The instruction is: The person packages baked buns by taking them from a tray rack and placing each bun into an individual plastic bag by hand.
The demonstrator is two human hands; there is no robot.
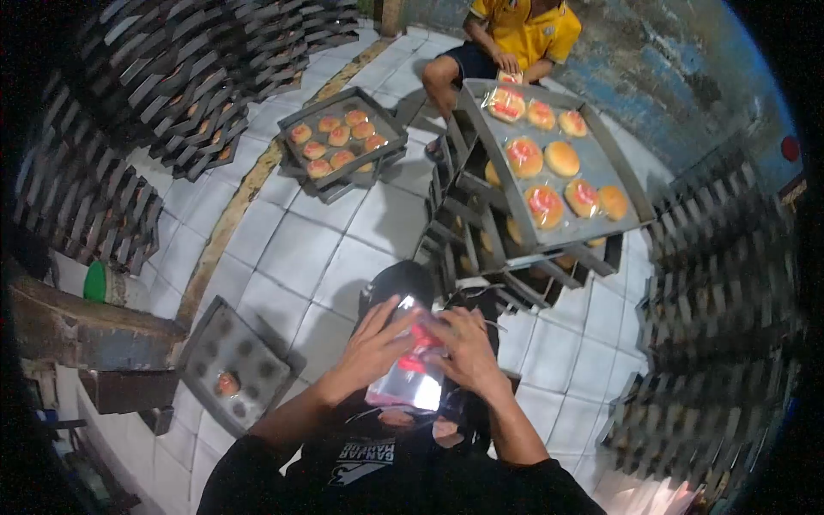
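Observation:
In my lap lies a stack of clear plastic bags (407, 386) with red print, shiny under the light. My left hand (375, 348) is on the left side of the stack, its fingers bent over the upper part of the plastic. From the right, my right hand (469, 348) grips the bags near their red print, with its fingertips slightly blurred. The two hands are close together, and the parts of the plastic under the fingers are hidden.
Right ahead, a tray of buns (631, 202), several wrapped, tops stacked trays. Another bun tray (292, 129) sits ahead left. A tray (202, 330) with one wrapped bun lies at left. A person in a yellow shirt (549, 30) holds a bun. Tray stacks (712, 318) line both sides.

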